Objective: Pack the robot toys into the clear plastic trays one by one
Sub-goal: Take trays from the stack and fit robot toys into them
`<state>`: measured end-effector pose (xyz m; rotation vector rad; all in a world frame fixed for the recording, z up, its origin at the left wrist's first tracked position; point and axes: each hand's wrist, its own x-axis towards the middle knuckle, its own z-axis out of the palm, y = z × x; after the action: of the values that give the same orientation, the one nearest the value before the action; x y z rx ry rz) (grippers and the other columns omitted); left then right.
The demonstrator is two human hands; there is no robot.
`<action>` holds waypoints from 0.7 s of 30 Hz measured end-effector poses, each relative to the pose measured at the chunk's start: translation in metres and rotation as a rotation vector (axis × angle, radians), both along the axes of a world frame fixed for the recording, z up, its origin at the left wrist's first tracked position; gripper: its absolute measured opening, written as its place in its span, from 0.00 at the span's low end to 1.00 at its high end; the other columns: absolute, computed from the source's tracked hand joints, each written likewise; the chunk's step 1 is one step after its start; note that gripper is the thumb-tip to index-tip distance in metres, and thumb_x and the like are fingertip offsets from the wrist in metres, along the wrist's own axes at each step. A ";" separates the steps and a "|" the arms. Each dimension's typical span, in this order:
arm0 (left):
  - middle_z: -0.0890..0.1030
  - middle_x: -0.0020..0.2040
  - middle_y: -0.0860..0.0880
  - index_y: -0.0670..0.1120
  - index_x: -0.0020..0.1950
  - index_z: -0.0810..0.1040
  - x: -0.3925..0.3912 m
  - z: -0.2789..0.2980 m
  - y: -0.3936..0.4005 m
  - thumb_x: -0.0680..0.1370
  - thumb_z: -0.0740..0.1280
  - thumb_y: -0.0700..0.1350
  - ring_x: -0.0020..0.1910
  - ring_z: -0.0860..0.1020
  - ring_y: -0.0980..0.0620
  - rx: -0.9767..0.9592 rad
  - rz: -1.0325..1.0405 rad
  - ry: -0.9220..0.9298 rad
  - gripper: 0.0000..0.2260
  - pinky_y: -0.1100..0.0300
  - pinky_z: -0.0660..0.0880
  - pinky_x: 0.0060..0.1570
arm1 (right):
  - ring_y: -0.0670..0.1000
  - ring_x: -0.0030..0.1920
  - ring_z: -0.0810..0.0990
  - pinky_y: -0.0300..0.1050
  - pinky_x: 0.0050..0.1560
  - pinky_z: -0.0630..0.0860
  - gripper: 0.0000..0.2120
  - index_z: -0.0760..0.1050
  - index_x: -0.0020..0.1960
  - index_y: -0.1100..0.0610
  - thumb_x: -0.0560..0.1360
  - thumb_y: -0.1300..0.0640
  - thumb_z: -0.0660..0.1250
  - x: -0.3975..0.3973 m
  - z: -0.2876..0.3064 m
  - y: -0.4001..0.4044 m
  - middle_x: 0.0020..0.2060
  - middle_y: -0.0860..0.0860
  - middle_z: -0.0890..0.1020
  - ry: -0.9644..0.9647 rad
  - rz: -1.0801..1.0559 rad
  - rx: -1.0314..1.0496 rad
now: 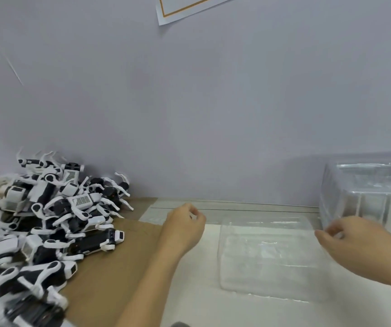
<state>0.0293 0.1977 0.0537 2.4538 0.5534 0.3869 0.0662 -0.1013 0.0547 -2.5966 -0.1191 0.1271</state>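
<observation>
One empty clear tray (267, 258) before me, thin and likely flimsy; my right hand (364, 244) pinches its corner, left hand (185, 228) loosely curled, empty.

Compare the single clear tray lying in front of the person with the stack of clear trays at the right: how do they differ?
The single tray lies flat and low on the white surface; the stack of trays stands tall against the wall. The single tray sits between both hands; the stack is beyond the right hand. Both are clear plastic and hold no toys.
</observation>
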 end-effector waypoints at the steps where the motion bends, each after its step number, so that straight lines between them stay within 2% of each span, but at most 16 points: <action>1: 0.79 0.53 0.51 0.51 0.54 0.77 0.005 0.004 0.012 0.79 0.61 0.51 0.49 0.78 0.50 0.086 0.000 0.070 0.09 0.58 0.74 0.45 | 0.52 0.39 0.78 0.43 0.38 0.71 0.18 0.82 0.46 0.58 0.79 0.45 0.62 0.002 -0.002 -0.001 0.42 0.52 0.84 -0.011 0.001 0.001; 3: 0.77 0.60 0.48 0.49 0.61 0.75 0.011 0.008 0.037 0.79 0.61 0.51 0.58 0.75 0.46 0.296 -0.005 0.210 0.13 0.55 0.73 0.54 | 0.51 0.42 0.77 0.43 0.38 0.70 0.13 0.80 0.46 0.51 0.78 0.44 0.63 0.005 -0.006 -0.002 0.41 0.47 0.81 -0.037 -0.002 0.021; 5: 0.72 0.67 0.46 0.48 0.69 0.69 0.013 0.007 0.064 0.80 0.59 0.50 0.66 0.70 0.44 0.504 -0.004 0.358 0.18 0.51 0.71 0.62 | 0.49 0.41 0.76 0.41 0.35 0.68 0.10 0.79 0.45 0.47 0.77 0.43 0.63 0.007 -0.009 -0.002 0.37 0.44 0.78 -0.048 0.002 0.049; 8: 0.66 0.71 0.43 0.46 0.74 0.61 0.009 0.005 0.106 0.80 0.59 0.49 0.72 0.64 0.41 0.799 0.060 0.612 0.23 0.47 0.67 0.66 | 0.47 0.40 0.75 0.40 0.34 0.67 0.08 0.76 0.41 0.42 0.77 0.42 0.64 0.008 -0.011 -0.003 0.36 0.42 0.77 -0.044 0.000 0.071; 12: 0.70 0.72 0.45 0.46 0.73 0.68 -0.001 -0.012 0.143 0.79 0.58 0.46 0.72 0.66 0.43 0.976 0.131 0.899 0.21 0.48 0.64 0.69 | 0.44 0.39 0.75 0.38 0.34 0.67 0.07 0.74 0.42 0.42 0.78 0.42 0.63 0.006 -0.010 -0.006 0.38 0.41 0.76 -0.032 0.021 0.092; 14: 0.73 0.71 0.47 0.48 0.71 0.71 -0.002 -0.022 0.151 0.80 0.58 0.41 0.71 0.68 0.44 1.037 0.139 0.940 0.19 0.46 0.65 0.68 | 0.46 0.41 0.76 0.39 0.36 0.69 0.07 0.75 0.45 0.43 0.78 0.42 0.62 0.003 -0.008 -0.006 0.41 0.43 0.78 -0.022 0.028 0.094; 17: 0.76 0.68 0.48 0.50 0.69 0.74 0.003 -0.028 0.149 0.81 0.56 0.35 0.68 0.72 0.43 1.135 0.135 0.906 0.20 0.43 0.68 0.66 | 0.49 0.46 0.77 0.42 0.41 0.71 0.09 0.76 0.49 0.44 0.79 0.42 0.61 0.001 -0.005 -0.006 0.47 0.47 0.80 0.003 0.031 0.080; 21: 0.74 0.69 0.46 0.47 0.70 0.72 0.007 -0.022 0.142 0.80 0.56 0.32 0.68 0.72 0.41 1.215 0.068 0.926 0.21 0.40 0.68 0.64 | 0.50 0.49 0.78 0.44 0.45 0.72 0.11 0.77 0.52 0.46 0.79 0.42 0.61 0.000 -0.002 -0.007 0.51 0.49 0.80 0.029 0.024 0.078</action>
<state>0.0367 0.3395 0.0318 3.7602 0.9448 -0.6755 0.0657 -0.1079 0.0523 -2.5148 -0.1423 0.1649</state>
